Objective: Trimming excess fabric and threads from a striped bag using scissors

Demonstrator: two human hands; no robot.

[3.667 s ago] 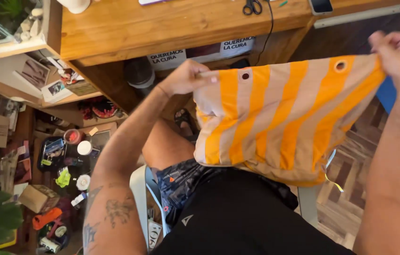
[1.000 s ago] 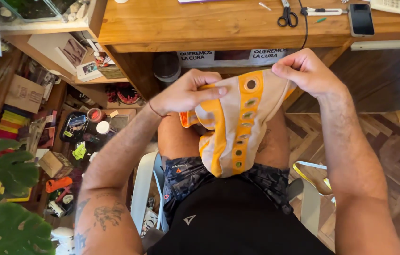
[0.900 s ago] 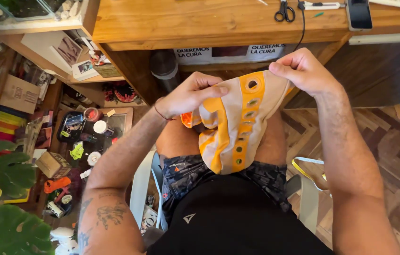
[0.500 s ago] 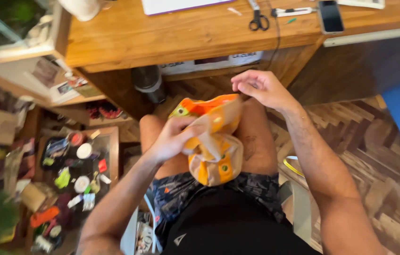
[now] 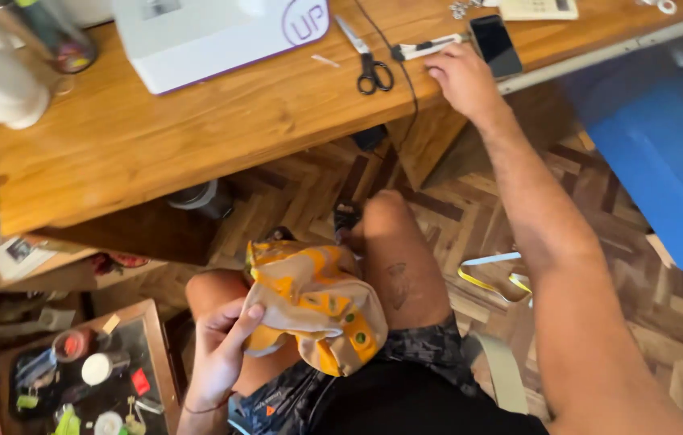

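Note:
An orange and beige striped fabric piece (image 5: 313,302) with round eyelets lies bunched on my lap. My left hand (image 5: 221,350) grips its lower left edge. My right hand (image 5: 462,80) has reached up onto the wooden desk (image 5: 196,129), fingers resting beside a white pen-like tool (image 5: 430,48) and a dark phone (image 5: 494,44). Black-handled scissors (image 5: 370,68) lie just left of that hand, next to a black cable (image 5: 410,97). Whether the right hand holds anything cannot be made out.
A white sewing machine (image 5: 213,32) stands at the back of the desk. A blue panel (image 5: 664,161) is at the right. A tray of small jars and tubes (image 5: 100,379) sits low on the left. Herringbone wood floor lies below.
The fabric went from spread wide between both hands to folded, then bunched on my lap. My right hand let go of it and moved up to the desk.

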